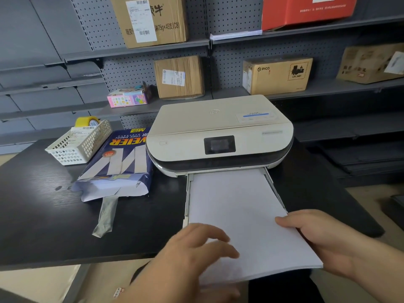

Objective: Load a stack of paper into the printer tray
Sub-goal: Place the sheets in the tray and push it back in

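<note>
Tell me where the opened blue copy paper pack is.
The opened blue copy paper pack lies on the black table, left of the white printer, beside the white plastic basket.

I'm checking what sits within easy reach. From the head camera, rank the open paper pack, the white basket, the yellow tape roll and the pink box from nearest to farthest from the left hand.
1. Paper pack, on the table left of the printer, nearest the left hand.
2. White basket, farther back left.
3. Yellow tape roll, just behind the basket.
4. Pink box, up on the shelf.
</note>
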A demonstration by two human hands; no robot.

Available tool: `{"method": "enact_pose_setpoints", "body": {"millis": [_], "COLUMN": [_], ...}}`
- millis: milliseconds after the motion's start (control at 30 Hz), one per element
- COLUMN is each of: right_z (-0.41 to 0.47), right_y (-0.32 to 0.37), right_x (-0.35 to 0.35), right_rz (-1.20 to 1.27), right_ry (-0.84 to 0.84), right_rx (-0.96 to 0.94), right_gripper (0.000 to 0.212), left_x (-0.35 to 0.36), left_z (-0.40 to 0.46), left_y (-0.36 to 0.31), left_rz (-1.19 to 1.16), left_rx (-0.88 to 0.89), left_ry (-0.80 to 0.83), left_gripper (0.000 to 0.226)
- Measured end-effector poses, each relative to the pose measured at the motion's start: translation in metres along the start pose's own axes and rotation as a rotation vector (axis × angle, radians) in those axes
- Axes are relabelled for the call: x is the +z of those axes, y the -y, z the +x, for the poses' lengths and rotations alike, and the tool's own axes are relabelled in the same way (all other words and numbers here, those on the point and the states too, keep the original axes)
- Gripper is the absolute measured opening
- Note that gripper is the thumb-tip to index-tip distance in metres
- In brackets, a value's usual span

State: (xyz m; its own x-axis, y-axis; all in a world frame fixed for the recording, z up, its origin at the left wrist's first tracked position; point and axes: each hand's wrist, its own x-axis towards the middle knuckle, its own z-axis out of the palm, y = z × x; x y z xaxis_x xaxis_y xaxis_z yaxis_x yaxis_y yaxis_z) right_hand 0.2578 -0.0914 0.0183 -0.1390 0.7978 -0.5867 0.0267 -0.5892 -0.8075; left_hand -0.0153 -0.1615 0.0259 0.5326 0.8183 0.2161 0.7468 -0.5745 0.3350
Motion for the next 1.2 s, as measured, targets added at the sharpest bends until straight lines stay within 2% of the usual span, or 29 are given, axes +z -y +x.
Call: {"method": "enact_pose_setpoints", "body": {"millis": [200, 433, 667, 767, 967, 1200], "right_z": [0.006, 0.010, -0.004, -0.011, -0.009, 0.000], "right_y": [0.003, 0.003, 0.014, 0.019, 0.019, 0.018], "right_x": [0.000, -0.004, -0.020, -0.027, -0.035, -0.033], "right_rz": [0.006, 0.058, -0.178, -0.311, -0.423, -0.454], "right_ry": [-0.020, -0.010, 0.053, 0.042, -0.085, -0.134], "right_rx": [0.014, 0.004, -0.040, -0.087, -0.206, -0.307], "right_gripper": [0.025, 0.032, 0.035, 0.031, 0.019, 0.016], "left_x": [0.021, 0.026, 0.029, 0.031, 0.041, 0.046], "left_z": [0.012, 0.018, 0.033, 0.039, 0.048, 0.062], "left_y": [0.007, 0.013, 0.023, 0.030, 0.040, 0.048], "left_rz": [0.048, 0.066, 0.175, 0.206, 0.204, 0.179], "left_rx": [0.182, 0.178, 0.253, 0.258, 0.204, 0.055], "left_ry": [-0.074, -0.228, -0.255, -0.254, -0.171, -0.049], "left_gripper": [0.017, 0.013, 0.013, 0.013, 0.013, 0.015]}}
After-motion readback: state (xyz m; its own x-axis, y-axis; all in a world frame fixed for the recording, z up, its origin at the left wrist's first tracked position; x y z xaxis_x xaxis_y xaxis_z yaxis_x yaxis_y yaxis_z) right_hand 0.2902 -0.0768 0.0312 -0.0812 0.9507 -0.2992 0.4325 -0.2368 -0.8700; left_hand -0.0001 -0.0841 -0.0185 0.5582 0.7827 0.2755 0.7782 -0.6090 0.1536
